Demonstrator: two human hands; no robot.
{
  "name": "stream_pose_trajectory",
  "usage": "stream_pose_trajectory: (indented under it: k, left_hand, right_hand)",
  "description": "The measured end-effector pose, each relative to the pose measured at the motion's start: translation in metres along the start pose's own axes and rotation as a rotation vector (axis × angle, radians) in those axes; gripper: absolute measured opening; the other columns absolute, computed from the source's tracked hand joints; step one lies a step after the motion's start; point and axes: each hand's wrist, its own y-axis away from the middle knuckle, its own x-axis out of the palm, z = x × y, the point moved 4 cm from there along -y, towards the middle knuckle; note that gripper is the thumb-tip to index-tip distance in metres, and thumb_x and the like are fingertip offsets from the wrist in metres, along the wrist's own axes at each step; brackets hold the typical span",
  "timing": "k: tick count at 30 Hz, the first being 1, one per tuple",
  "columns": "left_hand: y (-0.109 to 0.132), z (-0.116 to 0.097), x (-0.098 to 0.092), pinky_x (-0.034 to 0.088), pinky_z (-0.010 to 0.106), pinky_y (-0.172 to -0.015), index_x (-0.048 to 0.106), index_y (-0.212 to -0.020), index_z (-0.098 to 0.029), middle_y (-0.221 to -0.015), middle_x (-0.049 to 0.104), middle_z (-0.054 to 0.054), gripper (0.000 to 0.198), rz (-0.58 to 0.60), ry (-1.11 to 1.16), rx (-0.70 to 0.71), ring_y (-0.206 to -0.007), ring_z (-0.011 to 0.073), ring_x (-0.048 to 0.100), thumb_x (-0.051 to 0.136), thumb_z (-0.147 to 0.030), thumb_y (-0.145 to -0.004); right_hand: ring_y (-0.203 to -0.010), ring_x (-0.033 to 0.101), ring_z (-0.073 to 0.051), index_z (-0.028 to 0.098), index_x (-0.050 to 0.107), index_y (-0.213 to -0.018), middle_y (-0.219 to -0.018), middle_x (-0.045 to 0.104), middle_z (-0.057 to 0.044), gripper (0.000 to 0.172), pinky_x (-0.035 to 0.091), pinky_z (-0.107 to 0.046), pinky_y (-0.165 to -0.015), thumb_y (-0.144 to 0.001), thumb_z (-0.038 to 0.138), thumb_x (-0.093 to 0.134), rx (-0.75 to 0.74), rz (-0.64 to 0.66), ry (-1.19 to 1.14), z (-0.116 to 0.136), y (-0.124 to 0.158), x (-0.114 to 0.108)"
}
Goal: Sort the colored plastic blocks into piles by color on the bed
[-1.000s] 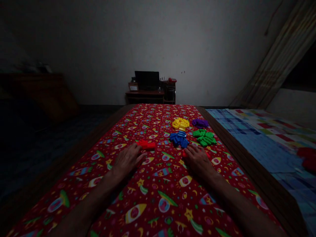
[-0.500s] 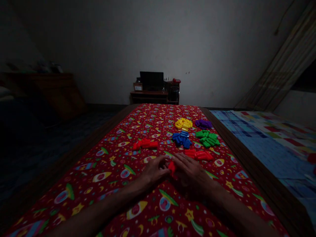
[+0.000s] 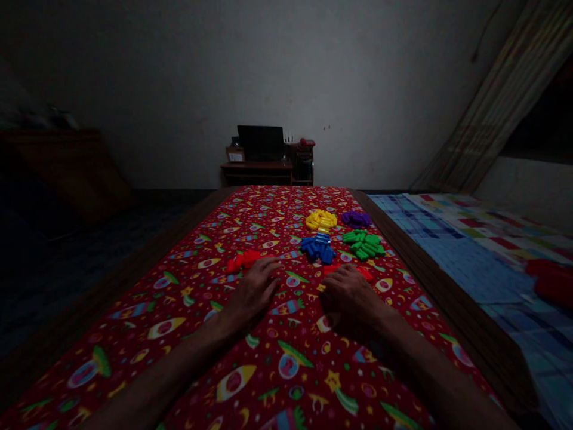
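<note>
My left hand (image 3: 255, 288) reaches over the near right end of a loose group of red plastic pieces (image 3: 242, 261). Its fingers are stretched forward with the thumb apart, and I see nothing held. Farther right, my right hand (image 3: 351, 291) is at the near edge of a second red group (image 3: 364, 273), covering part of it. The fingers there curl downward, and whatever is under them is hidden. Just beyond the hands lie heaps of small blue pieces (image 3: 319, 248) and green pieces (image 3: 363, 245). Behind those are yellow pieces (image 3: 321, 221) and purple pieces (image 3: 356, 218).
A red patterned cloth (image 3: 286, 340) covers the long surface under the piles, with a brown border along its sides. At the far end stands a desk (image 3: 257, 173) with a monitor (image 3: 261, 142). Blue checked bedding (image 3: 430, 239) spreads on the right.
My hands were together around a red piece in the middle. They have parted: the left moved to the left red group, the right forward to the right one. The view has turned slightly right.
</note>
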Motion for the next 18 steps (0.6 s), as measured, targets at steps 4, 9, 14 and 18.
stream_pose_trajectory:
  k: [4, 9, 14, 18]
  left_hand:
    - [-0.01, 0.036, -0.006, 0.026, 0.053, -0.112, 0.052, -0.126, -0.02, -0.137, 0.051, 0.012, 0.035, 0.053, -0.307, 0.038, -0.131, 0.0276, 0.041, 0.044, -0.027, -0.092]
    - [-0.013, 0.053, -0.002, 0.035, 0.051, -0.103, 0.06, -0.114, -0.02, -0.112, 0.067, 0.01, 0.029, 0.14, -0.355, 0.052, -0.105, 0.0249, 0.058, 0.04, -0.03, -0.096]
    - [-0.013, 0.02, -0.007, 0.043, 0.043, -0.091, 0.066, -0.097, -0.02, -0.094, 0.07, 0.009, 0.027, 0.113, -0.253, 0.067, -0.09, 0.0237, 0.061, 0.046, -0.038, -0.094]
    - [0.0, -0.015, 0.013, 0.05, 0.032, -0.08, 0.066, -0.096, -0.021, -0.096, 0.069, 0.006, 0.025, 0.137, 0.07, -0.017, -0.088, 0.0198, 0.063, 0.051, -0.04, -0.091]
  right_hand:
    - [-0.077, 0.052, -0.017, 0.019, 0.062, -0.079, -0.081, 0.066, -0.004, 0.012, 0.037, -0.033, -0.078, -0.089, 0.02, 0.055, 0.029, -0.057, -0.032, -0.022, 0.002, -0.002]
    - [-0.086, 0.058, -0.019, 0.019, 0.068, -0.091, -0.096, 0.07, -0.008, 0.017, 0.041, -0.032, -0.076, -0.088, 0.014, 0.052, 0.123, -0.176, -0.039, -0.048, 0.007, -0.014]
    - [-0.08, 0.061, -0.019, 0.019, 0.069, -0.097, -0.087, 0.071, -0.007, 0.023, 0.047, -0.032, -0.073, -0.092, 0.017, 0.047, 0.188, -0.266, -0.148, -0.038, 0.005, -0.022]
    - [-0.104, 0.06, -0.021, 0.02, 0.056, -0.126, -0.116, 0.066, -0.012, 0.035, 0.051, -0.035, -0.085, -0.092, 0.025, 0.05, 0.038, -0.222, -0.258, 0.006, -0.001, -0.011]
